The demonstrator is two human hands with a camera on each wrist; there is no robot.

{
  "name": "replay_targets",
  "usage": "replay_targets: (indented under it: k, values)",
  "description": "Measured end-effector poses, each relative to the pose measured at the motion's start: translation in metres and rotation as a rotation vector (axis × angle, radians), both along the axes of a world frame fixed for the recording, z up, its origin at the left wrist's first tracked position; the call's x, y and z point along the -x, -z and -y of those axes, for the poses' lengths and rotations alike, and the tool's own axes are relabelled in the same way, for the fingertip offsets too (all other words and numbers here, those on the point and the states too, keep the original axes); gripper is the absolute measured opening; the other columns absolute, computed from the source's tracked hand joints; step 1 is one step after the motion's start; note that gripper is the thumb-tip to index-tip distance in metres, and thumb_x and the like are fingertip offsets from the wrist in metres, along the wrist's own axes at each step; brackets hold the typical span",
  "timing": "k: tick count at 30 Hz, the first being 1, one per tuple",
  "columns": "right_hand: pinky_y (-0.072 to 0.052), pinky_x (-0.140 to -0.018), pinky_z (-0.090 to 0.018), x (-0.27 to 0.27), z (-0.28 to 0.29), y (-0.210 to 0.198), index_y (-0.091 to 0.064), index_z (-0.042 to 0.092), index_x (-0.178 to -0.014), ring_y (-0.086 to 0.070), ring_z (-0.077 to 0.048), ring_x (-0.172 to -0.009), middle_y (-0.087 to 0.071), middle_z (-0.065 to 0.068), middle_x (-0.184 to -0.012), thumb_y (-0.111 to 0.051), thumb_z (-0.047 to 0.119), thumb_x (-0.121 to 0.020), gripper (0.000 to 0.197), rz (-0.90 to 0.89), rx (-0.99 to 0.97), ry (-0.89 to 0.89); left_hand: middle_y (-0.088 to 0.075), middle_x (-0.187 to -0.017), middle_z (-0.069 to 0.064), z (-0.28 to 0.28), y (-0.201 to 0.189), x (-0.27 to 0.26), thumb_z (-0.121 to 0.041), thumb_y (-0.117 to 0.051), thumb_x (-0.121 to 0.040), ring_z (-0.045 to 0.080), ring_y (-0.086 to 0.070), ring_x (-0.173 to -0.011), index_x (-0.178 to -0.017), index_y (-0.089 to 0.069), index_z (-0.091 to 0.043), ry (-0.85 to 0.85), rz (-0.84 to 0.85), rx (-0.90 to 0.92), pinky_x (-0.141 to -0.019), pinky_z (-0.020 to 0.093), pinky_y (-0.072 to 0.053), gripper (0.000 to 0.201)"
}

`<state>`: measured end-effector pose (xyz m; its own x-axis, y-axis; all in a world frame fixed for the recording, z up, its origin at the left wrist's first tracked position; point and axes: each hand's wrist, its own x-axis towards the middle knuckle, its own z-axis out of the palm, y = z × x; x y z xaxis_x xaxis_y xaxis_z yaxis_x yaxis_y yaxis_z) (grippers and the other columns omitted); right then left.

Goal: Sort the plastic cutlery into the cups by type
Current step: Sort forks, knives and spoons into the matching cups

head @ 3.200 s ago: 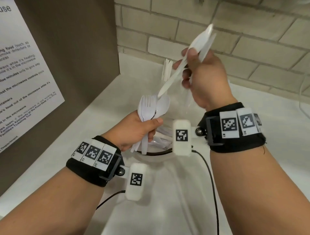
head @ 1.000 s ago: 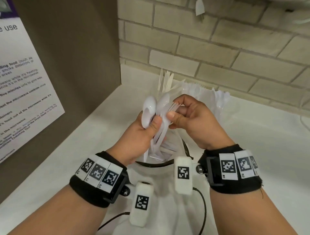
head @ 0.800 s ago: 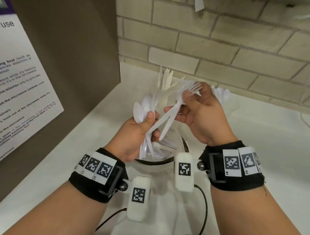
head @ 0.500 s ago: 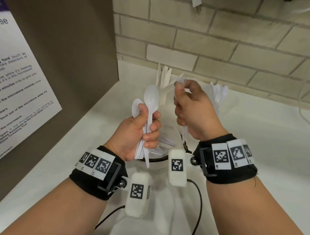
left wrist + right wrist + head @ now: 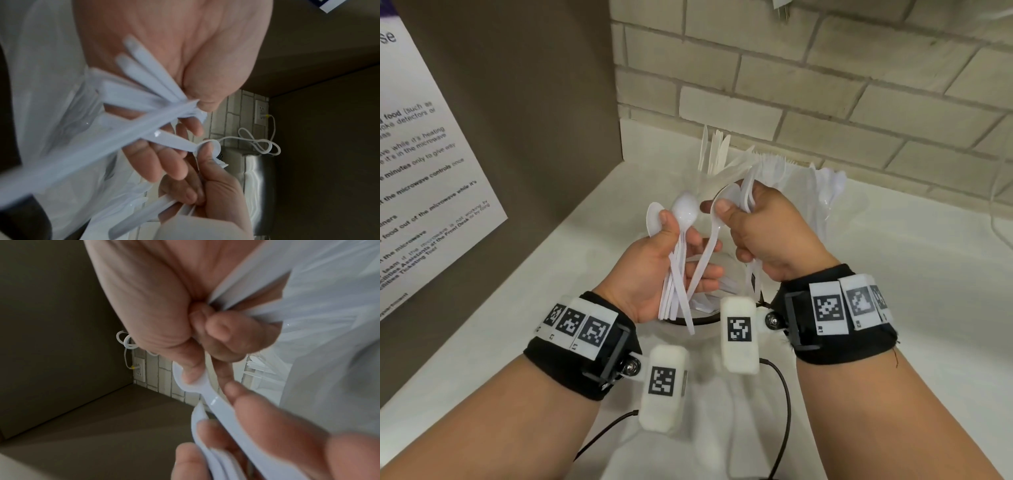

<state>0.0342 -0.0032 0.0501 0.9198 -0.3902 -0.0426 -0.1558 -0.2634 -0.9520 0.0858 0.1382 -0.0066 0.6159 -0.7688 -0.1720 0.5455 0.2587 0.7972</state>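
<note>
My left hand (image 5: 654, 260) grips a bundle of white plastic spoons (image 5: 685, 212) by their handles, thumb across the necks, bowls up. My right hand (image 5: 767, 233) pinches the bowl of one spoon (image 5: 724, 202) between thumb and forefinger; its handle slants down across the left fingers. Its other fingers are curled round a few more white handles (image 5: 752, 281), seemingly forks. Both hands hover over a clear container (image 5: 702, 321) with loose cutlery. Behind stand clear cups of knives (image 5: 714, 150), forks (image 5: 774, 168) and spoons (image 5: 828, 192). The wrist views show the pinched spoon (image 5: 174, 141) (image 5: 205, 391) up close.
A brown side panel (image 5: 534, 120) with a printed notice (image 5: 421, 164) closes off the left. A brick wall (image 5: 825, 85) runs behind the cups. White counter (image 5: 911, 291) stretches to the right. A white cable (image 5: 257, 144) hangs from a wall socket.
My right hand came back down from near the fork cup to the left hand and now pinches a spoon's bowl. The left bundle has tipped slightly and its fingers have loosened.
</note>
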Motion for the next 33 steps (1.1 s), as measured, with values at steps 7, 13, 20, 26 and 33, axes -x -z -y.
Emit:
replay_targets:
  k: [7,13,20,26,33]
  values:
    - [-0.034,-0.037,-0.022,0.003,-0.006,0.005,-0.052,0.016,-0.103,-0.047,-0.009,-0.042,-0.054,-0.002,-0.062,-0.052,-0.001,-0.094,0.02,0.064,-0.099,-0.148,-0.061,-0.085,0.015,-0.001,-0.001,-0.003,-0.057,-0.035,-0.088,0.033,-0.062,-0.09,-0.064,-0.058,-0.008,0.186,-0.048,0.119,-0.088,0.043,-0.054,0.06]
    - [-0.034,-0.037,-0.023,0.001,-0.011,0.004,-0.06,0.021,-0.11,-0.044,-0.015,-0.041,-0.057,-0.007,-0.068,-0.054,-0.002,-0.089,0.032,0.078,-0.054,-0.17,-0.061,-0.079,0.02,0.0,-0.007,0.003,-0.054,-0.032,-0.087,0.027,-0.068,-0.067,-0.061,-0.063,-0.009,0.13,-0.013,0.021,-0.065,0.035,-0.058,0.061]
    - [-0.038,-0.04,-0.023,0.001,-0.01,-0.002,-0.056,0.014,-0.117,-0.048,-0.011,-0.04,-0.061,-0.001,-0.066,-0.054,0.002,-0.094,0.027,0.024,0.011,-0.231,-0.059,-0.089,0.018,-0.002,0.002,-0.005,-0.059,-0.025,-0.094,0.027,-0.068,-0.074,-0.058,-0.057,-0.012,0.184,-0.097,0.054,-0.082,0.043,-0.056,0.067]
    - [-0.038,-0.04,-0.023,0.007,-0.003,-0.002,-0.051,0.013,-0.122,-0.053,-0.014,-0.045,-0.062,-0.006,-0.069,-0.056,-0.002,-0.092,0.034,0.07,-0.075,-0.375,-0.05,-0.082,0.01,-0.003,-0.001,-0.003,-0.06,-0.026,-0.093,0.022,-0.052,-0.073,-0.058,-0.062,-0.012,0.243,-0.18,0.09,-0.074,0.032,-0.053,0.07]
    - [-0.037,-0.041,-0.011,-0.002,-0.006,0.006,-0.06,0.012,-0.1,-0.053,-0.001,-0.048,-0.056,0.005,-0.07,-0.067,0.01,-0.087,0.014,0.113,0.097,-0.18,-0.059,-0.074,0.013,0.003,-0.002,-0.001,-0.062,-0.03,-0.09,0.023,-0.062,-0.051,-0.092,-0.064,-0.004,0.177,-0.009,-0.085,-0.055,0.032,-0.054,0.067]
